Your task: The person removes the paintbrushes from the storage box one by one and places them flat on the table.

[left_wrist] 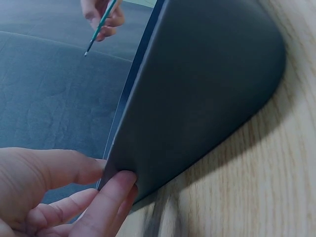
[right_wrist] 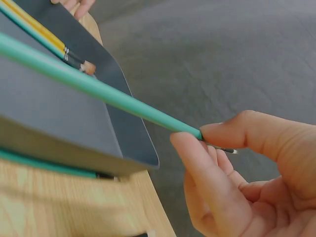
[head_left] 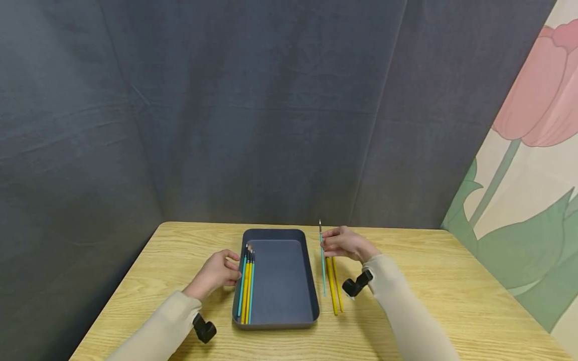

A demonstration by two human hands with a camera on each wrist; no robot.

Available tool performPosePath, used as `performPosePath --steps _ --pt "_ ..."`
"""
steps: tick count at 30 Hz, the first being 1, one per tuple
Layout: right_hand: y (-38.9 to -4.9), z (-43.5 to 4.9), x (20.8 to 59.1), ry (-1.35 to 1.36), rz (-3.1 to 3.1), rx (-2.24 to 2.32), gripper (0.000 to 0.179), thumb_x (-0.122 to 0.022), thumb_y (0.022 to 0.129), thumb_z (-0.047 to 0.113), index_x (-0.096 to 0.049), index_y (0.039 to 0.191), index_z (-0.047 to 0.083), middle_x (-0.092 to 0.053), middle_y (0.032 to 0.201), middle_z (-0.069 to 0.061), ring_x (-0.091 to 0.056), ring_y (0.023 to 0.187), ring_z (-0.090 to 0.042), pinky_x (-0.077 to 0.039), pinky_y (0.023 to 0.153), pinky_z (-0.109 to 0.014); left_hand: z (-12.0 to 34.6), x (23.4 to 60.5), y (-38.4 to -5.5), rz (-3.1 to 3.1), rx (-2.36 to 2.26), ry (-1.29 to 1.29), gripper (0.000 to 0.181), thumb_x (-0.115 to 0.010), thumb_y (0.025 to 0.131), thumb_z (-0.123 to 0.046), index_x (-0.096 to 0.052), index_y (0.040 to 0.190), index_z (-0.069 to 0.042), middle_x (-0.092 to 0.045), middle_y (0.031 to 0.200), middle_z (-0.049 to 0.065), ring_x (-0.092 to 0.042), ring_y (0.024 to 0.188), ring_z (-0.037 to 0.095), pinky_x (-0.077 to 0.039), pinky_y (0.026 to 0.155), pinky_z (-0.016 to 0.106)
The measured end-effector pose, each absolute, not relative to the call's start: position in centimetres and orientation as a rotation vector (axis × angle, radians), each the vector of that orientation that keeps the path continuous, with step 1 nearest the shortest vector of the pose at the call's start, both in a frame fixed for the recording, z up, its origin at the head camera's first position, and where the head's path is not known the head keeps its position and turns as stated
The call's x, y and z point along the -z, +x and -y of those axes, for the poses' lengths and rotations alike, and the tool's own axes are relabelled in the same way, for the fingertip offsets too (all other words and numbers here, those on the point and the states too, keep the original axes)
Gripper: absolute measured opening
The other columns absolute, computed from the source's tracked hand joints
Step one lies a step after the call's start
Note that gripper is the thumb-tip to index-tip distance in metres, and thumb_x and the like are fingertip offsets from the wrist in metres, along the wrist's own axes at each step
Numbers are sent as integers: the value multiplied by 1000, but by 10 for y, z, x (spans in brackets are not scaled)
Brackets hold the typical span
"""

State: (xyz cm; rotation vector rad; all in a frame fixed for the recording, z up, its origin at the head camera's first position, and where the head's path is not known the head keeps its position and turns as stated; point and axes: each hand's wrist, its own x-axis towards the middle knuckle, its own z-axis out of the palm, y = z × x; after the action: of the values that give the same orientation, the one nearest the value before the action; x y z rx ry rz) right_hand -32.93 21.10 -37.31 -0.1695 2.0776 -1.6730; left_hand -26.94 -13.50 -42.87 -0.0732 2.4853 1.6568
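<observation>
My right hand [head_left: 345,242] pinches a teal paintbrush [right_wrist: 106,94] between thumb and fingertips, beyond the tray's right side, its bristle end pointing away. The left hand [head_left: 219,271] holds the left wall of a dark grey tray [head_left: 282,286], thumb on the rim and fingers against the outer side, as the left wrist view shows. Along the tray's left side lie several paintbrushes, yellow and teal, side by side, among them a yellow paintbrush [head_left: 246,296]. Under the right hand, two yellow paintbrushes [head_left: 332,286] lie on the table, their far ends hidden by the hand.
Another teal paintbrush [right_wrist: 54,165] lies close along the tray's outer right wall. The light wooden table [head_left: 429,291] carries everything. A dark cloth [head_left: 271,110] hangs behind it, and a tulip-painted wall [head_left: 533,200] stands at the right.
</observation>
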Motion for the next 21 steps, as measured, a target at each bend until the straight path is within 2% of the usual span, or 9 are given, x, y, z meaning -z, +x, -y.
performPosePath --steps 4,8,15,21 --pt "-328 -224 378 -171 -2079 1659 44 -47 97 1 -33 135 -16 -59 105 -15 -66 77 -8 -58 78 -25 135 429 -270 -2479 -1664 -65 40 -67 80 11 -54 117 5 -60 90 16 -63 72 20 -59 64 36" --pt "-329 -237 385 -153 -2085 1645 47 -47 98 1 -30 138 -18 -57 110 -18 -66 79 -8 -58 79 -25 135 430 -270 -2477 -1664 -73 40 -67 80 11 -54 117 4 -60 91 16 -63 72 21 -59 64 36" --pt "-330 -252 399 -111 -2080 1638 47 -47 96 -1 -30 137 -19 -59 100 -12 -66 76 -7 -58 79 -25 136 429 -270 -2481 -1663 -79 40 -66 81 11 -54 118 4 -59 91 16 -63 73 21 -59 64 36" --pt "-332 -260 410 -92 -2060 1657 40 -47 94 -4 -36 129 -20 -58 98 -13 -66 77 -11 -58 79 -26 136 430 -270 -2467 -1680 -73 40 -66 80 12 -53 117 5 -59 91 16 -63 72 21 -60 64 36"
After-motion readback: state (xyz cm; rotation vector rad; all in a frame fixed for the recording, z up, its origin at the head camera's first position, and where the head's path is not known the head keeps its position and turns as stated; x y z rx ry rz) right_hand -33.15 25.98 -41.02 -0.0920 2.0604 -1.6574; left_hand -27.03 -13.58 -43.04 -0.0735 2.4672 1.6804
